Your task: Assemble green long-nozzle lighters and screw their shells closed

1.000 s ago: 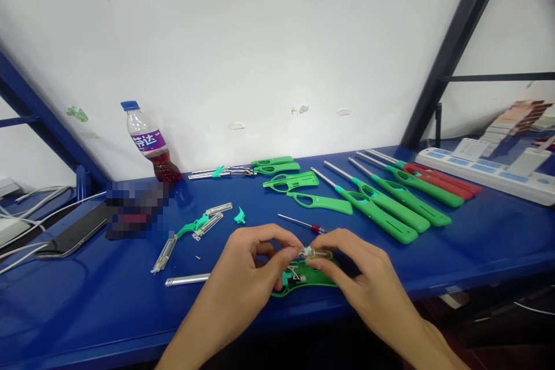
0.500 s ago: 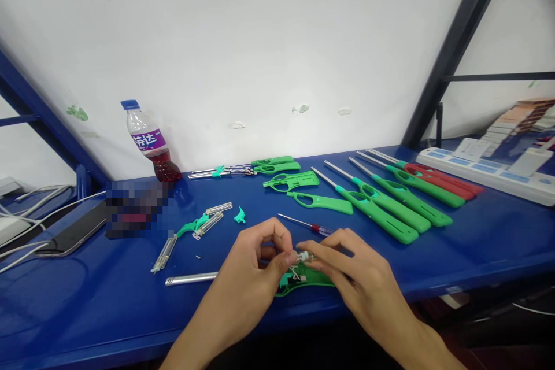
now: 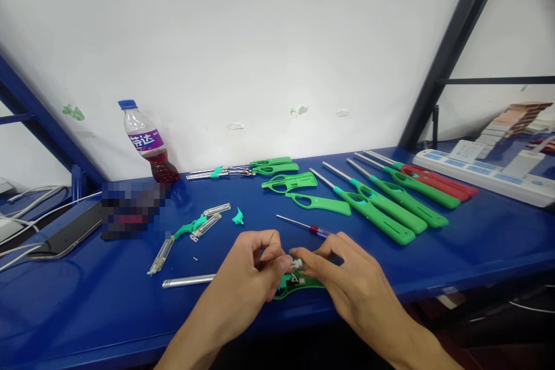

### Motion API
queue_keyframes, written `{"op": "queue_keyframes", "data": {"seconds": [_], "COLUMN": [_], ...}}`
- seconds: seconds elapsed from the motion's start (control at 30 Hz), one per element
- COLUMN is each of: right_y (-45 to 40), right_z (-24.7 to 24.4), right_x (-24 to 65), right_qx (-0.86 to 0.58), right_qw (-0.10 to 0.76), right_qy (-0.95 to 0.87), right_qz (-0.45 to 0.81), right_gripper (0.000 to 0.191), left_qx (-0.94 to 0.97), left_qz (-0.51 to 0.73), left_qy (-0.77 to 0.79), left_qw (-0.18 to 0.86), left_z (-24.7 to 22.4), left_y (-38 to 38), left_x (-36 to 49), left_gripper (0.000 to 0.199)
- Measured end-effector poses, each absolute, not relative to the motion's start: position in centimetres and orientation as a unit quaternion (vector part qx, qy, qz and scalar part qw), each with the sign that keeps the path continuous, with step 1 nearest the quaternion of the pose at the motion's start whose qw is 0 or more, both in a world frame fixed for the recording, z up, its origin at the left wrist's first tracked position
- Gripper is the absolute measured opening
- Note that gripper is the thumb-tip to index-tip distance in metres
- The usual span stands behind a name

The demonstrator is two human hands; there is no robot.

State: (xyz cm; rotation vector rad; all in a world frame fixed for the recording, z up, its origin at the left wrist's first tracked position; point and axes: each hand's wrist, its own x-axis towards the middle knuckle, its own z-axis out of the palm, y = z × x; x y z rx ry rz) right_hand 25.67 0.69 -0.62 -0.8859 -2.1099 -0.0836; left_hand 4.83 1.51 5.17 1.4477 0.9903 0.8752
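Blue bench [image 3: 108,300]: right hand [image 3: 353,278], pinching clear cartridge [image 3: 297,264], now covers its body, suggesting fine tip work; left hand [image 3: 249,280] grip unclear.

1. A blue table [image 3: 113,300] is carrying everything here.
2. At its back left, a Fanta bottle [image 3: 147,143] is standing; a smartphone [image 3: 71,235] is lying nearer the left edge, beside a pixelated dark item [image 3: 132,217].
3. Three clear fuel tanks [image 3: 162,254], a teal trigger [image 3: 237,217] and what looks like a tiny screw [image 3: 195,258] are lying left of centre.
4. At the front, an opened green lighter [image 3: 303,285] is resting with its metal barrel pointing left.
5. Behind it, a screwdriver [image 3: 321,231], green handle shells [image 3: 321,203] and bundled metal barrels [image 3: 217,173] are lying.
6. To the right, four green stick lighters [image 3: 377,214], red lighters [image 3: 442,179] and a white power strip [image 3: 489,176] are resting.
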Motion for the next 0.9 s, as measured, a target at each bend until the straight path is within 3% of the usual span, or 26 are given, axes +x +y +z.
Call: {"op": "queue_keyframes", "data": {"seconds": [0.1, 0.2, 0.3, 0.47, 0.7, 0.9], "right_y": [0.7, 0.7, 0.6, 0.5, 0.5, 0.5], "right_z": [-0.6, -0.4, -0.1, 0.5, 0.4, 0.3], "right_x": [25.5, 25.4, 25.5, 25.6, 25.6, 25.6], "right_qx": [-0.348, -0.342, -0.35, -0.376, -0.38, -0.376], "right_qw": [0.435, 0.47, 0.496, 0.533, 0.518, 0.524], "right_qy": [-0.83, -0.814, -0.794, -0.754, -0.763, -0.761], "right_qz": [-0.033, -0.019, 0.023, 0.072, 0.079, 0.071], "right_gripper": [0.041, 0.036, 0.025, 0.015, 0.02, 0.022], "left_qx": [0.625, 0.641, 0.685, 0.8, 0.802, 0.809], "left_qz": [0.361, 0.352, 0.36, 0.256, 0.172, 0.155], "left_qy": [0.412, 0.427, 0.476, 0.506, 0.54, 0.535], "left_qw": [0.556, 0.532, 0.417, 0.194, 0.187, 0.188], "left_z": [5.8, 6.8, 7.1, 5.7, 5.4, 5.3], "left_y": [1.2, 0.6, 0.4, 0.8, 1.5, 1.6], "left_x": [4.8, 4.8, 4.7, 4.9, 5.8, 5.9], "left_gripper": [0.045, 0.032, 0.014, 0.014, 0.012, 0.02]}}
